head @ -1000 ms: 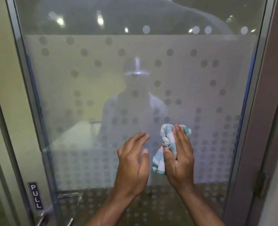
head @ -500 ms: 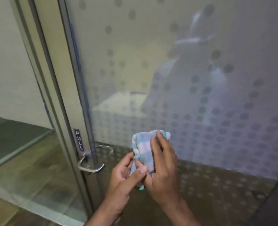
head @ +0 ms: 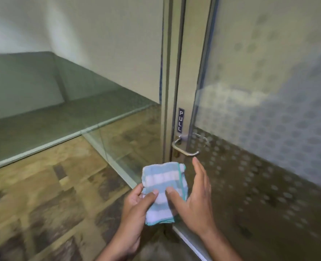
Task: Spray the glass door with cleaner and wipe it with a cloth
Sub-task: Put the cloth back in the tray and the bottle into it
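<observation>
Cloth (head: 163,191) between both hands, lower edge behind left hand (head: 137,208).

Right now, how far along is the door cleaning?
Hard to judge what is done: no spray bottle shows, and the glass door shows no wet streaks. In hand: the cloth is off the glass, pinched by the left hand, with the right hand open beside it, thumb on it. Left: wiping, perhaps spraying.

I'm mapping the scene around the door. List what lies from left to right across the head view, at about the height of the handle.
Wood-pattern floor → glass side panel → door frame → PULL sign → handle → dotted glass door.
</observation>
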`<state>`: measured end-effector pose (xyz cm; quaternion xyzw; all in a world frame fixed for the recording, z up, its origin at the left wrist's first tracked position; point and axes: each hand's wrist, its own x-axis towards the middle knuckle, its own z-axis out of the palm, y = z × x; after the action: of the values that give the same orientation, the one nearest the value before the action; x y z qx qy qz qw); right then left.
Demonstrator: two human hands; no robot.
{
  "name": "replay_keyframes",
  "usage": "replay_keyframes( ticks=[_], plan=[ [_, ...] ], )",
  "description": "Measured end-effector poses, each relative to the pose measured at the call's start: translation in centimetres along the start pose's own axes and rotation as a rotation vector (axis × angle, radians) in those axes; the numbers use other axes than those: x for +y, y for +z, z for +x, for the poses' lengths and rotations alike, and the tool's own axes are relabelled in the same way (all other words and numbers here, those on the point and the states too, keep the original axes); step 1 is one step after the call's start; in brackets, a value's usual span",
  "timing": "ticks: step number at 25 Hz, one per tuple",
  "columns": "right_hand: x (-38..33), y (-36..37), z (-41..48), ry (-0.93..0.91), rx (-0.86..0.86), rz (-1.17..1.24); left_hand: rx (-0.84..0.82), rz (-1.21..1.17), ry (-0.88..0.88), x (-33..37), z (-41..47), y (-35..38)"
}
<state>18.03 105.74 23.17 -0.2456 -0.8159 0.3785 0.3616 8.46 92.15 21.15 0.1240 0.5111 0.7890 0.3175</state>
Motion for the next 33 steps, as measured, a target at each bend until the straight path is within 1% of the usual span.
replay_keyframes(
  ticks=[2, 5, 7, 9, 12, 16, 21, 24, 28, 31, 33],
  plan=[
    [-1.5, 4.0, -1.0, 0.14, -0.127, 0.121, 0.089, -0.001, 0.023, 1.2, -2.3, -4.4],
    [-4.5, 9.6, -3.3, 0.332, -0.362, 0.425, 0.17, -0.008, 0.051, 3.7, -6.7, -11.0],
    [-7.7, 13.1, -6.1, 0.397, -0.529, 0.544, 0.231, 0.006, 0.06, 5.5, -10.4, -16.0],
    [-11.1, 16.5, -9.7, 0.399, -0.675, 0.583, 0.311, 0.014, 0.057, 7.0, -14.3, -20.9],
    [-15.7, 22.1, -15.7, 0.412, -0.779, 0.555, 0.447, 0.035, 0.028, 8.5, -20.8, -28.1],
    [-20.4, 29.3, -23.2, 0.424, -0.876, 0.473, 0.567, 0.116, 0.003, 10.0, -28.8, -36.0],
    [-25.5, 36.8, -32.2, 0.396, -1.037, 0.379, 0.891, 0.275, -0.102, 9.4, -37.2, -46.0],
    [-27.8, 41.2, -37.1, 0.358, -1.131, 0.303, 1.067, 0.339, -0.122, 8.3, -41.6, -50.4],
    [-31.0, 47.0, -42.2, 0.323, -1.283, 0.194, 1.217, 0.421, -0.17, 8.0, -45.6, -55.6],
    [-33.5, 51.5, -44.4, 0.274, -1.306, 0.149, 1.35, 0.522, -0.219, 9.7, -46.4, -58.8],
    [-35.1, 54.2, -45.1, 0.247, -1.342, 0.119, 1.408, 0.57, -0.262, 11.0, -46.0, -61.0]
  ],
)
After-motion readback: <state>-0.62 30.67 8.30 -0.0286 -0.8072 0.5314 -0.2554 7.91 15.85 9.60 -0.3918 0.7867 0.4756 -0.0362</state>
